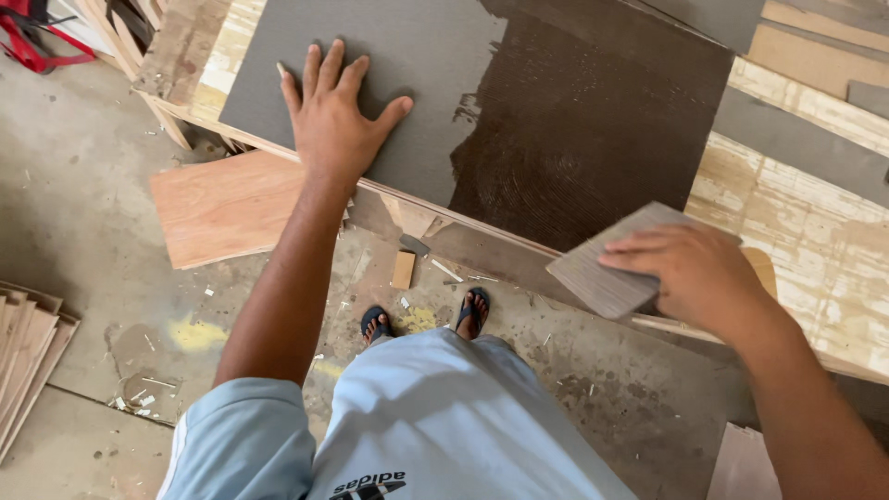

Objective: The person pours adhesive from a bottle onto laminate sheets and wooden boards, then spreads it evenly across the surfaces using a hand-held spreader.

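Clearly the left hand (333,116) lies flat with all five fingers spread wide, palm pressed down on the dry grey part of a large laminate sheet (389,83) that rests on the workbench (815,231); it grips nothing, only bears down on the sheet near its front left corner. Over on the other side, the right hand (690,273) is closed around a small grey offcut (607,268), fingers lying across its top face and the piece held tilted just past the sheet's front edge, above the bench's rim. About half of the sheet, the right part, is coated in a dark brown wet-looking layer (583,130) marked with curved streaks, and its ragged border meets the bare grey part near the middle. The bench top is pale, worn plywood with patches of scuffing, and further grey and tan strips lie along its far right. Below, the concrete floor (83,222) is dusty, stained and littered with splinters and chips, with one yellow blotch by the feet. One reddish wooden board (227,208) pokes out from under the bench on the left, a stack of thin boards (28,356) sits at the left edge, and one small wooden block (404,269) lies near the person's two feet in dark sandals (375,324)
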